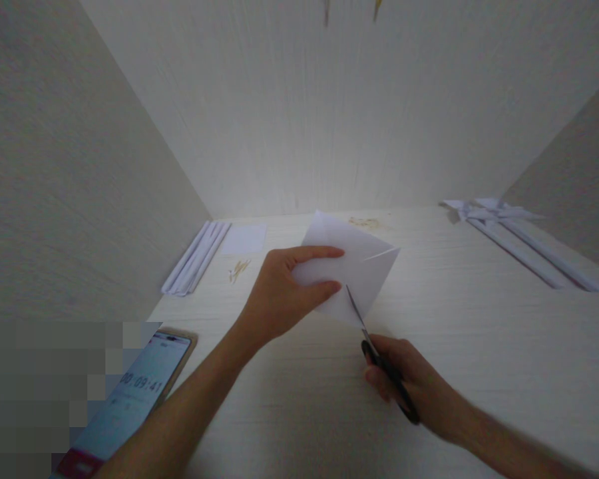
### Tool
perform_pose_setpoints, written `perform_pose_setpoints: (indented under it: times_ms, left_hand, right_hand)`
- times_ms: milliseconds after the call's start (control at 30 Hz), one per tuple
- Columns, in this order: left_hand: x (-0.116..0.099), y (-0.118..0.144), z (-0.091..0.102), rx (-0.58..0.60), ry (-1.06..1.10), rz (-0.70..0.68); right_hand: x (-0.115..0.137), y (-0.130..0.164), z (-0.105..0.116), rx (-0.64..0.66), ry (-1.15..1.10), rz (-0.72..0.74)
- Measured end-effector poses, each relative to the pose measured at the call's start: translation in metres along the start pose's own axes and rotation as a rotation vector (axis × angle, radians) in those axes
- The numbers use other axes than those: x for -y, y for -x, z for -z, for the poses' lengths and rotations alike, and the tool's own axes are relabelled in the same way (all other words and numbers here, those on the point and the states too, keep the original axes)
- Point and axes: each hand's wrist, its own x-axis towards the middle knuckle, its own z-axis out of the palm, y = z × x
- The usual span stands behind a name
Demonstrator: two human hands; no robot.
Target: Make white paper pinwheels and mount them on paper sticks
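Note:
A square white sheet of paper is held over the table, turned with its corners up, down and to the sides. My left hand grips it from the left, thumb and forefinger lying on its face; the other fingers are hidden behind it. One slit runs inward from the right corner. My right hand is closed round the black handles of a pair of scissors. Their blades reach into the paper's lower corner, pointing up and left toward its middle.
Rolled white paper tubes lie at the left wall, with a flat white sheet and small wooden sticks nearby. Paper pinwheels on tubes rest at the right. A phone showing a timer lies front left.

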Motion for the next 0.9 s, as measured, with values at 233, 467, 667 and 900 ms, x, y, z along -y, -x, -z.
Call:
perform_pose_setpoints:
  times_ms: [233,467,667,900]
  left_hand:
    - [0.0011,-0.0007,-0.0002,0.002,0.000,0.008]
    - [0.0026,-0.0013,0.0000,0.010,-0.003,0.005]
    - [0.0012,-0.0009,0.0007,0.017,-0.010,0.015]
    - [0.0023,-0.0014,0.0009,0.023,-0.004,0.003]
  right_hand:
    - [-0.0008,-0.0001,-0.0005,-0.011,0.034,-0.014]
    - [-0.0028,0.0001,0.0000,-0.008,0.024,-0.002]
    - [-0.0031,0.0000,-0.0002,-0.014,0.017,0.002]
    - [-0.0047,-0.0011,-0.0003,-0.015,0.024,-0.004]
